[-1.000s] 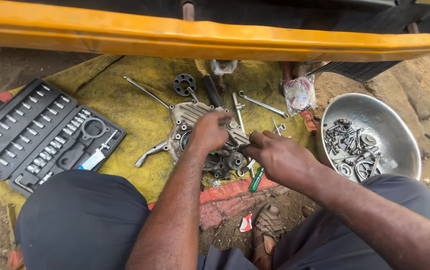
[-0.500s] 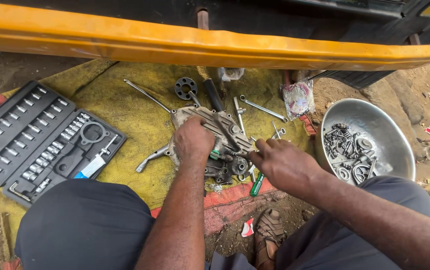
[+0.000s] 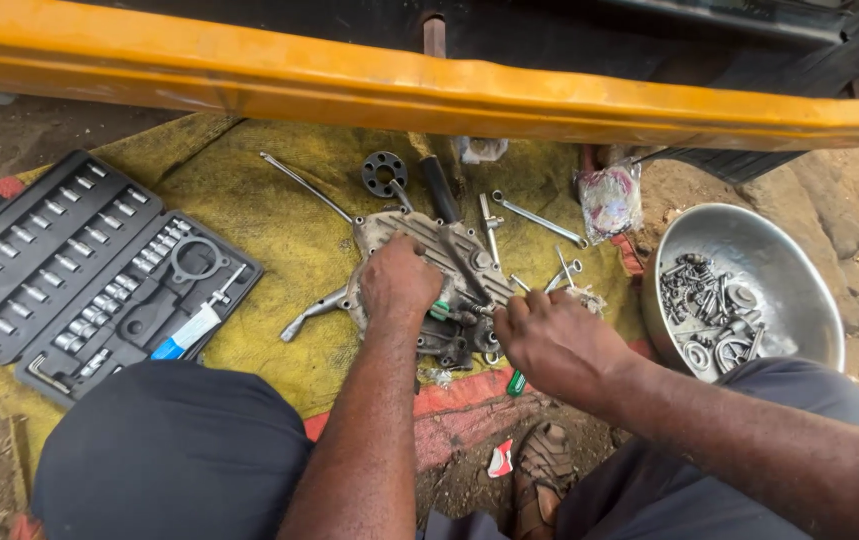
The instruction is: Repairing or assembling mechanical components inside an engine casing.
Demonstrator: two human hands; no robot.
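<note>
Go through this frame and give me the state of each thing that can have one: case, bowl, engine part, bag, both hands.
Socket case: open, lying flat, sockets in rows.
Metal bowl: upright, holds loose bolts and washers.
Engine cover: flat on the yellow cloth, ribbed side up.
Plastic bag: closed, lying on the cloth.
Left hand: pressed on the cover.
Right hand: fingers curled at the cover's edge; grip hidden.
</note>
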